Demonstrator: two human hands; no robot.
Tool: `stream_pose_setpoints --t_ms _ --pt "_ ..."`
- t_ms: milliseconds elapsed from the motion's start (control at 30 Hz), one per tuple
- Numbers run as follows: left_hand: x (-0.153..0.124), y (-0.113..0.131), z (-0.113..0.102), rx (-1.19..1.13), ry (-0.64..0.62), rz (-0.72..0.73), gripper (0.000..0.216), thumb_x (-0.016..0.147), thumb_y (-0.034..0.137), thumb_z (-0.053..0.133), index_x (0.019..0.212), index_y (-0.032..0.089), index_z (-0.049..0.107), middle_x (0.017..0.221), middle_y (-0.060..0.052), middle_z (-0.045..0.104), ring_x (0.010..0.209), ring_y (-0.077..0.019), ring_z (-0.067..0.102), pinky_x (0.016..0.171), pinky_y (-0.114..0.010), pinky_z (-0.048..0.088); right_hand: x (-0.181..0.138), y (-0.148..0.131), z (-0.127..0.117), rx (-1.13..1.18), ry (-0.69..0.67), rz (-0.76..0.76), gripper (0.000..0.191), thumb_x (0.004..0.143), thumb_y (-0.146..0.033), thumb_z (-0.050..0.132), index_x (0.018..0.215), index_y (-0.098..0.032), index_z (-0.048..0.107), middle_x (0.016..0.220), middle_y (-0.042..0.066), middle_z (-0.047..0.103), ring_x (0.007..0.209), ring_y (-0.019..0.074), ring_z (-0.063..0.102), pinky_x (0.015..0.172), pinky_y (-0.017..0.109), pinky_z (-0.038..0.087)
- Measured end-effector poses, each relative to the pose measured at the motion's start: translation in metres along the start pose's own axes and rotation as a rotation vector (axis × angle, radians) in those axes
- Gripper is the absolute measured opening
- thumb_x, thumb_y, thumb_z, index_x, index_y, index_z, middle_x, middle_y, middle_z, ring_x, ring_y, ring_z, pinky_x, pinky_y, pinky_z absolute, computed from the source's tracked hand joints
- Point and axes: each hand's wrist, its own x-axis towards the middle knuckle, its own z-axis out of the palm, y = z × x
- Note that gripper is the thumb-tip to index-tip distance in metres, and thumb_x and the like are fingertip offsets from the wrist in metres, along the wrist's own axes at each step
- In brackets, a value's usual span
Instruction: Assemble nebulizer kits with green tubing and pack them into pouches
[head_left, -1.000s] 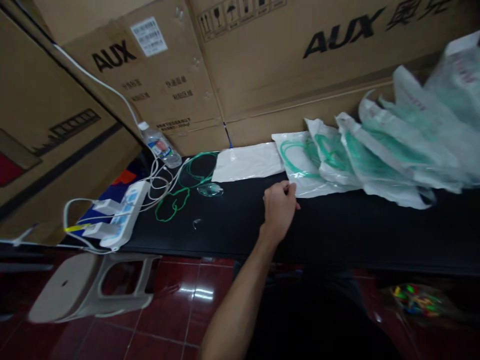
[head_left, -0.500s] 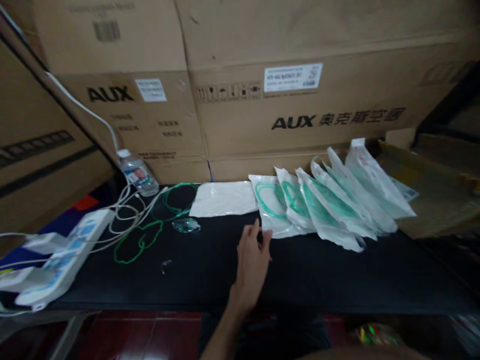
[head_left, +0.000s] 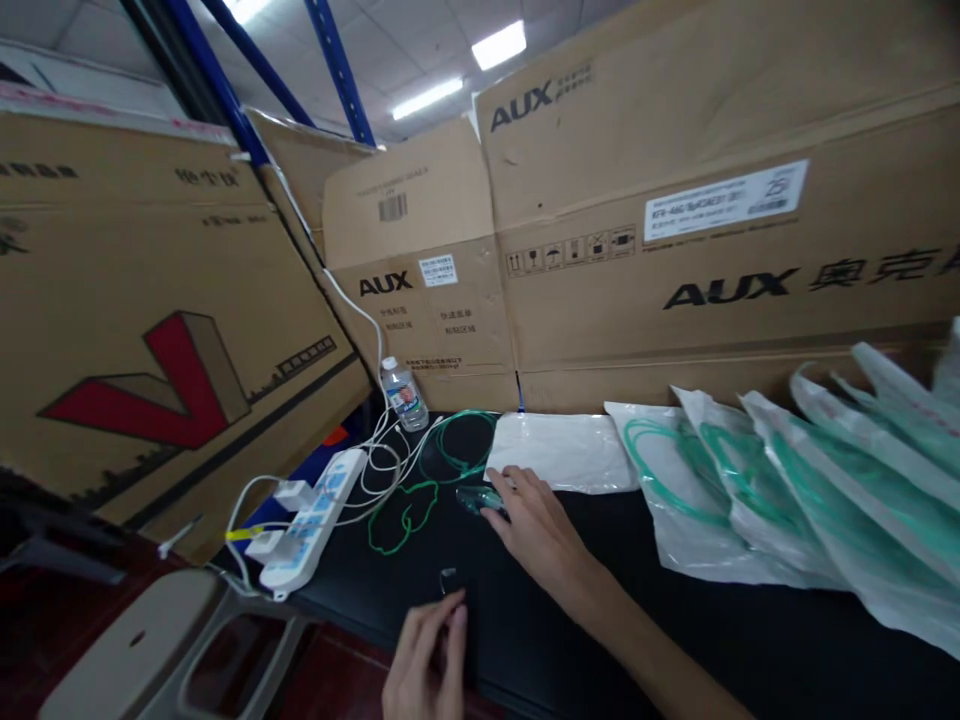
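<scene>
On the black tabletop, my right hand point(head_left: 536, 525) reaches in with thumb and fingers closed round a clear, green-tinted mask point(head_left: 472, 498). Part of the mask is hidden under the fingers. My left hand point(head_left: 427, 660) is at the table's front edge, thumb and forefinger together. Just beyond its fingertips lies a small clear piece point(head_left: 448, 578); I cannot tell whether they touch it or hold anything. A green elastic strap point(head_left: 405, 520) lies left of the mask, and coiled green tubing point(head_left: 457, 455) lies behind it. A flat white packet point(head_left: 562, 452) lies beyond my right hand.
Several white-and-clear pouches point(head_left: 671, 485) with green tubing lean in a row at the right. At the left are a power strip point(head_left: 315, 525), white cables point(head_left: 386, 470) and a water bottle point(head_left: 405, 395). Cardboard boxes point(head_left: 585, 330) wall the back. A stool point(head_left: 142, 650) stands lower left.
The view has swung left and up. My left hand has left the pouches for the front edge near the small clear piece. My right hand has come in and closed on the mask.
</scene>
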Motion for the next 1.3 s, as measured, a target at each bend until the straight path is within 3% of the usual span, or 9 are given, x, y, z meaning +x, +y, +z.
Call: stream_pose_setpoints --t_ms 100,233,367,467,567,700,900,1033,1300 --pt "0.031 -0.019 -0.024 0.1 -0.09 0.033 0.032 0.097 0.042 0.058 0.119 0.028 0.077 0.116 -0.007 0.075 0.109 -0.0276 0.074 0.096 -0.039 0.061 0.014 -0.008 0.019 -0.036 -0.03 -0.008 0.032 0.097 -0.03 0.069 0.126 -0.018 0.065 0.128 0.009 0.067 0.117 0.0286 0.064 0.102 0.055 0.05" --pt "0.059 -0.03 -0.043 0.146 -0.417 0.113 0.043 0.097 0.031 0.058 0.139 0.036 0.064 0.133 -0.004 0.07 0.124 -0.0264 0.067 0.107 -0.043 0.054 -0.001 -0.011 0.018 0.071 -0.044 0.026 0.025 0.097 -0.022 0.066 0.121 -0.018 0.066 0.122 0.009 0.07 0.116 0.0276 0.065 0.104 0.052 0.049" --pt "0.076 -0.03 -0.044 0.142 -0.576 0.134 0.024 0.097 0.034 0.06 0.113 0.035 0.077 0.128 -0.005 0.072 0.121 -0.0277 0.066 0.105 -0.043 0.053 -0.052 -0.001 -0.012 0.313 -0.082 0.137 0.016 0.096 -0.027 0.064 0.11 -0.022 0.066 0.102 0.005 0.073 0.095 0.0224 0.071 0.084 0.034 0.056" --pt "0.08 -0.027 -0.032 0.094 -0.55 0.142 0.025 0.098 0.039 0.057 0.088 0.028 0.077 0.114 -0.008 0.075 0.11 -0.0291 0.07 0.098 -0.043 0.056 -0.097 0.015 -0.039 0.471 -0.108 0.254 0.023 0.099 -0.041 0.055 0.103 -0.02 0.063 0.085 0.003 0.071 0.079 0.0202 0.071 0.069 0.029 0.056" --pt "0.073 -0.016 -0.01 -0.021 -0.527 0.079 0.028 0.099 0.041 0.054 0.086 0.026 0.072 0.11 -0.008 0.076 0.105 -0.0276 0.072 0.094 -0.04 0.057 -0.134 0.029 -0.062 0.709 -0.086 0.398 0.032 0.097 -0.05 0.056 0.105 -0.019 0.061 0.087 0.004 0.07 0.082 0.0206 0.071 0.07 0.03 0.056" --pt "0.056 0.012 0.028 -0.156 -0.633 0.017 0.02 0.095 0.04 0.062 0.086 0.024 0.071 0.104 -0.007 0.077 0.103 -0.0258 0.073 0.091 -0.036 0.058 -0.164 0.035 -0.083 0.915 0.014 0.552 0.036 0.088 -0.049 0.071 0.11 -0.022 0.063 0.088 0.002 0.068 0.082 0.019 0.067 0.074 0.03 0.053" --pt "0.044 0.065 0.061 -0.409 -0.725 -0.168 0.04 0.081 0.036 0.078 0.118 0.023 0.074 0.1 -0.006 0.079 0.094 -0.0243 0.077 0.086 -0.034 0.065 -0.184 0.037 -0.092 0.741 0.067 0.609 0.028 0.084 -0.034 0.071 0.11 -0.024 0.065 0.101 0.002 0.069 0.095 0.0212 0.065 0.082 0.03 0.049" --pt "0.045 0.097 0.065 -0.438 -0.876 -0.112 0.024 0.08 0.034 0.081 0.102 0.024 0.084 0.1 -0.006 0.077 0.09 -0.0235 0.077 0.082 -0.03 0.065 -0.191 0.037 -0.097 0.686 0.066 0.631 0.028 0.08 -0.031 0.071 0.106 -0.024 0.068 0.093 0.001 0.07 0.082 0.0195 0.064 0.071 0.028 0.048" --pt "0.045 0.122 0.071 -0.331 -0.989 0.103 0.016 0.082 0.037 0.083 0.097 0.033 0.086 0.096 -0.004 0.079 0.088 -0.0225 0.076 0.079 -0.026 0.061 -0.189 0.035 -0.103 0.751 0.12 0.575 0.024 0.081 -0.027 0.072 0.104 -0.024 0.071 0.092 0.0 0.073 0.086 0.0195 0.067 0.077 0.029 0.05"
